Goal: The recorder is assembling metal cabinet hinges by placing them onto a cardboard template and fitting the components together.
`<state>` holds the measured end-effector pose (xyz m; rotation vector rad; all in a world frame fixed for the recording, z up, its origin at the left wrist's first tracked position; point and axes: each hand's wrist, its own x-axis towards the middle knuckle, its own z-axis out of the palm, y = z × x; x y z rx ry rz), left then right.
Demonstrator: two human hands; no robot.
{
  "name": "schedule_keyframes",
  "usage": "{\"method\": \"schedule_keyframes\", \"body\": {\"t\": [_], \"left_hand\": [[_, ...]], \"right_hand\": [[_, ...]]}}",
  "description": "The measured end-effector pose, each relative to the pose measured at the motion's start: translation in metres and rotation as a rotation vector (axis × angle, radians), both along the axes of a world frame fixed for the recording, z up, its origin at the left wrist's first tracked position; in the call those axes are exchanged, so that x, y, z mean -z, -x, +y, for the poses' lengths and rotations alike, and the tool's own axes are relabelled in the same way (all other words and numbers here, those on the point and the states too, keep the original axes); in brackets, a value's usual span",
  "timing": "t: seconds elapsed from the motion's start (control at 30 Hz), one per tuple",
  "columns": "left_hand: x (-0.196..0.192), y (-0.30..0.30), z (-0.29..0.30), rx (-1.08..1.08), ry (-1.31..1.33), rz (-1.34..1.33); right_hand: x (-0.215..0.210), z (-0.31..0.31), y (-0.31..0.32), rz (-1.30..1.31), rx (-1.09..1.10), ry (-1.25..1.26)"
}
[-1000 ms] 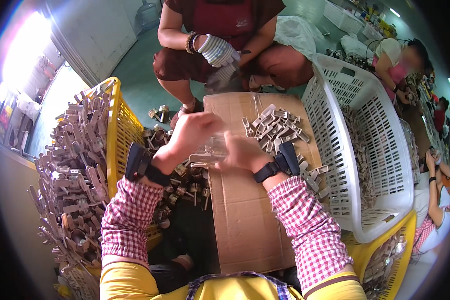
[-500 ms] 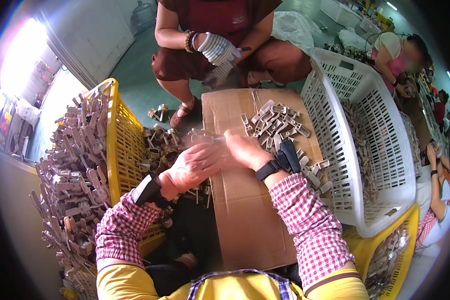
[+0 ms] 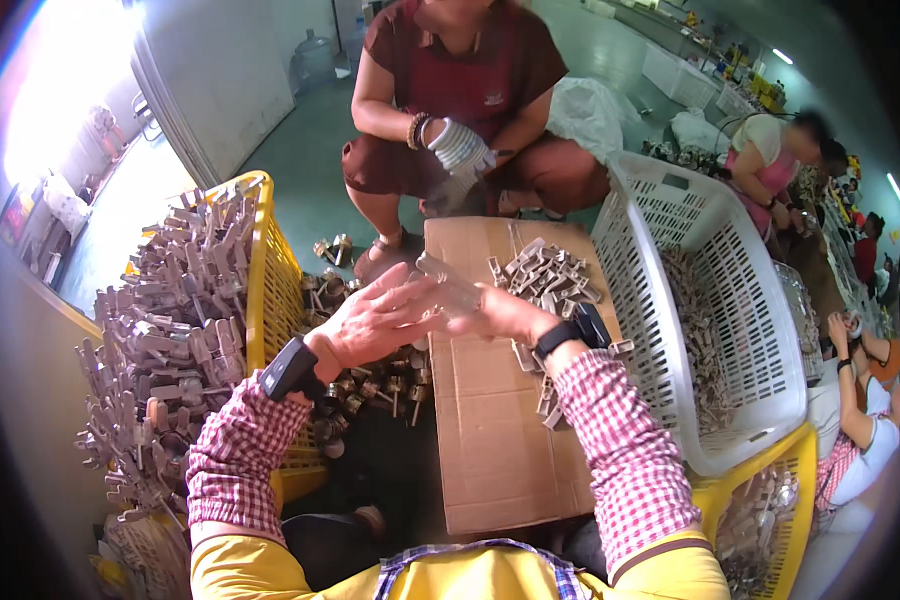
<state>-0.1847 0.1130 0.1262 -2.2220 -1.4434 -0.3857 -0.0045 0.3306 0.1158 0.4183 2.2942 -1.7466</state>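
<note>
Fingers of the left hand (image 3: 380,315) spread apart at the middle of the frame. Beside them, the grey part (image 3: 448,283) lies between both hands; blur means I cannot tell whether the right hand (image 3: 510,315) clamps it. Cardboard (image 3: 500,430) lies beneath, bearing clips (image 3: 560,275) right of centre. A yellow basket (image 3: 273,270) stands left, a white basket (image 3: 660,320) right; a co-worker (image 3: 450,90) crouches at top.
</note>
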Motion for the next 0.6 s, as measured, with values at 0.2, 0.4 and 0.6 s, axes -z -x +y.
{"method": "schedule_keyframes", "body": {"t": [0.2,0.4,0.6], "left_hand": [[-0.099,-0.119,-0.053,0.012,-0.242,-0.438],[-0.152,-0.222,-0.089,0.117,-0.071,-1.16],[-0.163,-0.307,-0.147,0.408,0.065,-1.503]], "right_hand": [[-0.098,-0.055,-0.125,0.175,0.098,0.369],[-0.142,-0.134,-0.232,0.319,0.239,0.59],[-0.177,-0.223,-0.323,0.45,0.291,0.204]]}}
